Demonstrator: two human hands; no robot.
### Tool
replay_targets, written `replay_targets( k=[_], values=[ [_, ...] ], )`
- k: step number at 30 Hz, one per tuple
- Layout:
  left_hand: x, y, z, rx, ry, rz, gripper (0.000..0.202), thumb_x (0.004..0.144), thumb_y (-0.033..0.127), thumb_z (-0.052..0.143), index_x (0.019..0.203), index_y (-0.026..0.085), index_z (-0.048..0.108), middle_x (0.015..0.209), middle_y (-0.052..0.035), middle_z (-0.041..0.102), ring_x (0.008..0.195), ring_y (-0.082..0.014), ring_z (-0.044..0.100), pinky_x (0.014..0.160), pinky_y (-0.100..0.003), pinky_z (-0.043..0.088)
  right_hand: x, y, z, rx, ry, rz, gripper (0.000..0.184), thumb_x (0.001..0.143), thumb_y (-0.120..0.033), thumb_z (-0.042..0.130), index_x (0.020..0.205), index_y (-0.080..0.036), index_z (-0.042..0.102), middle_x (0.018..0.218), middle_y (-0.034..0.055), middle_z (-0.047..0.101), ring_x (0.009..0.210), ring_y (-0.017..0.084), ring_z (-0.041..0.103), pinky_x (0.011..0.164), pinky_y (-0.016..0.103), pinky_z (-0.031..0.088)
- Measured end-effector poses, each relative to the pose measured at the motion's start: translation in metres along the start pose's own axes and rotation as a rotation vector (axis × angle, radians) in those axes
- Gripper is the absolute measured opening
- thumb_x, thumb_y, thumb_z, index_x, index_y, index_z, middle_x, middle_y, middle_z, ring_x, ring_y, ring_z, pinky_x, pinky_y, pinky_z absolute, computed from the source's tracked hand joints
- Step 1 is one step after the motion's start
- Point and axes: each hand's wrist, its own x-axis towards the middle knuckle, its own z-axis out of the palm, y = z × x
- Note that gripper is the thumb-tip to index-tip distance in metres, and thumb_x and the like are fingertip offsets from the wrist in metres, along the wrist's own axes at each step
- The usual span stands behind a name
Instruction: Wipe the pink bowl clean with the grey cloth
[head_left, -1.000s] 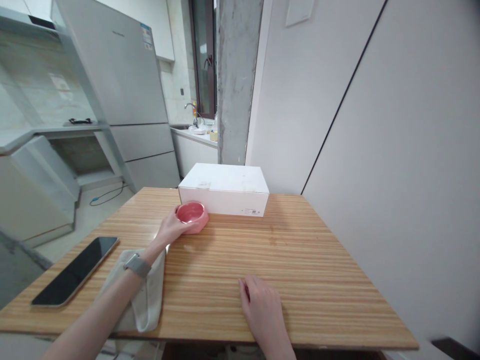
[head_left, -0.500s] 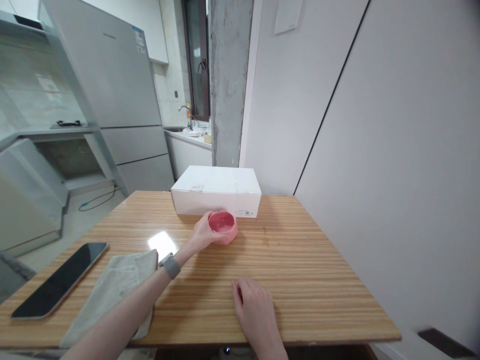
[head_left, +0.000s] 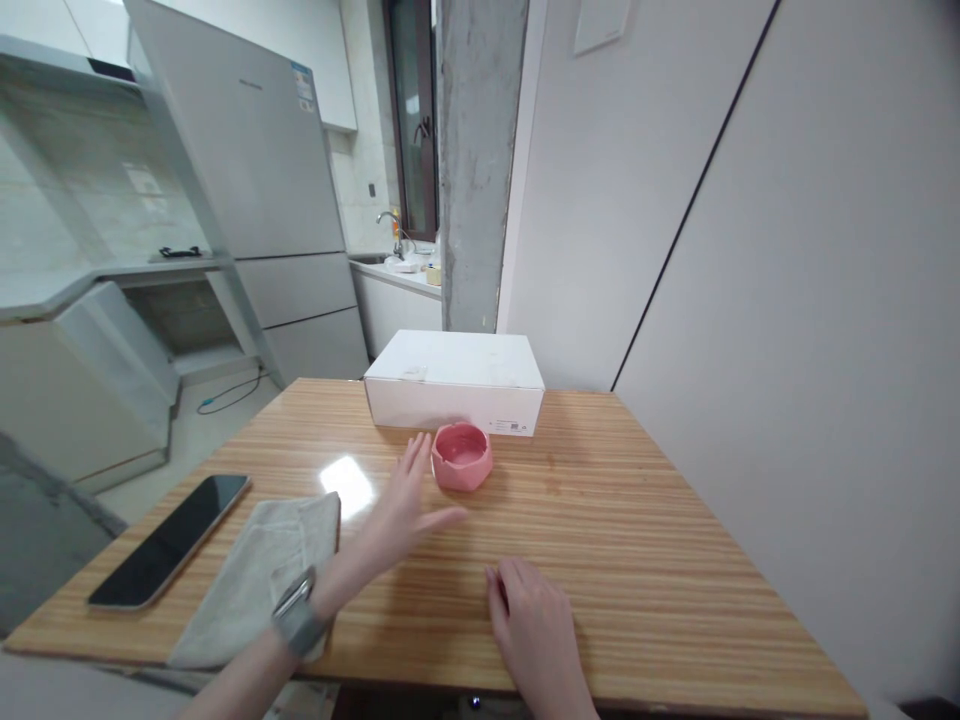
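A pink faceted ashtray (head_left: 462, 458) with a notched rim sits upright on the wooden table, just in front of a white box (head_left: 454, 395). My left hand (head_left: 409, 505) is open at the ashtray's near left side, thumb and fingers spread, holding nothing. A watch with a grey band is on that wrist. Nearer the front edge, my right hand (head_left: 534, 615) rests on the tabletop in a loose fist, with nothing seen in it.
A folded grey cloth (head_left: 259, 570) lies under my left forearm. Left of it is a dark-screened phone (head_left: 172, 540). A white wall (head_left: 810, 300) runs along the table's right side; a fridge (head_left: 240, 150) and sink counter stand beyond.
My left hand has let go of the ashtray and drawn back toward me, its fingers spreading. The ashtray stays by the box. My right hand keeps its place; the view has shifted slightly left.
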Motion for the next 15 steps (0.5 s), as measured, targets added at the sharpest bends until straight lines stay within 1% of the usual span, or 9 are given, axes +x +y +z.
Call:
replay_targets(
  k=[2,3,4,6,8,10,12,14,15],
  values=[
    [-0.039,-0.007,-0.019,0.189,-0.036,0.066,0.081,0.081,0.05,0.057,0.147,0.027,0.015,0.154,-0.0124,0.019,0.142,-0.0306,0.015,0.112,-0.056,0.015,0.0,-0.001,-0.001,0.002,0.003,-0.002,0.039,0.099,-0.028,0.028,0.068,-0.023,0.05,0.063,0.0004,0.059,0.057,0.015,0.057,0.055,0.027,0.03],
    [-0.059,-0.014,-0.028,0.277,-0.041,0.078,0.082,0.08,0.05,0.058,0.147,0.03,0.015,0.154,-0.0106,0.02,0.142,-0.0312,0.016,0.111,-0.058,0.014,0.0,-0.001,-0.001,0.002,0.004,-0.004,0.039,0.099,-0.029,0.027,0.067,-0.023,0.05,0.062,0.0003,0.059,0.056,0.015,0.057,0.055,0.027,0.03],
    [-0.079,-0.023,-0.037,0.351,-0.057,0.09,0.086,0.078,0.051,0.061,0.147,0.031,0.015,0.154,-0.0102,0.022,0.141,-0.0323,0.017,0.111,-0.058,0.015,0.0,-0.001,-0.001,0.002,0.006,-0.006,0.04,0.099,-0.029,0.027,0.067,-0.023,0.05,0.062,0.0003,0.059,0.056,0.015,0.056,0.055,0.027,0.03],
    [-0.116,-0.044,-0.051,0.461,-0.106,0.111,0.099,0.068,0.053,0.07,0.147,0.033,0.014,0.152,-0.0094,0.026,0.139,-0.0357,0.022,0.11,-0.059,0.018,0.002,-0.002,-0.001,0.0,0.008,-0.009,0.041,0.099,-0.03,0.026,0.066,-0.022,0.05,0.061,0.0004,0.059,0.055,0.014,0.056,0.054,0.026,0.03],
    [-0.148,-0.065,-0.061,0.523,-0.125,0.103,0.103,0.062,0.049,0.074,0.146,0.037,0.015,0.15,-0.0069,0.029,0.136,-0.0365,0.029,0.109,-0.059,0.023,0.004,-0.001,0.0,-0.001,0.011,-0.009,0.043,0.1,-0.031,0.025,0.066,-0.022,0.05,0.061,0.0006,0.059,0.055,0.014,0.056,0.054,0.026,0.03],
    [-0.174,-0.082,-0.067,0.563,-0.166,0.101,0.094,0.067,0.036,0.069,0.145,0.041,0.017,0.148,-0.001,0.031,0.134,-0.033,0.035,0.109,-0.054,0.029,0.005,0.001,0.001,0.0,0.015,0.0,0.044,0.1,-0.033,0.025,0.065,-0.022,0.05,0.061,0.0008,0.059,0.054,0.015,0.056,0.054,0.026,0.03],
    [-0.193,-0.095,-0.071,0.57,-0.188,0.108,0.082,0.074,0.022,0.057,0.143,0.045,0.02,0.147,0.0047,0.033,0.133,-0.0283,0.037,0.108,-0.05,0.033,0.005,0.002,0.001,0.031,0.022,0.022,0.045,0.099,-0.036,0.025,0.065,-0.022,0.051,0.061,0.0014,0.059,0.054,0.015,0.057,0.053,0.027,0.031],
    [-0.206,-0.103,-0.072,0.506,-0.202,0.114,0.077,0.076,0.016,0.049,0.141,0.047,0.023,0.146,0.0075,0.034,0.132,-0.0258,0.038,0.108,-0.048,0.034,-0.001,0.0,0.0,0.13,0.028,0.062,0.046,0.098,-0.04,0.028,0.065,-0.022,0.054,0.061,0.0022,0.06,0.055,0.015,0.057,0.053,0.027,0.032],
    [-0.21,-0.104,-0.07,0.437,-0.199,0.112,0.074,0.076,0.016,0.047,0.14,0.046,0.026,0.145,0.0077,0.036,0.132,-0.0258,0.039,0.108,-0.047,0.034,-0.005,-0.003,-0.001,0.222,0.025,0.094,0.046,0.097,-0.043,0.031,0.065,-0.022,0.055,0.061,0.0026,0.06,0.055,0.015,0.057,0.053,0.026,0.034]
  ],
)
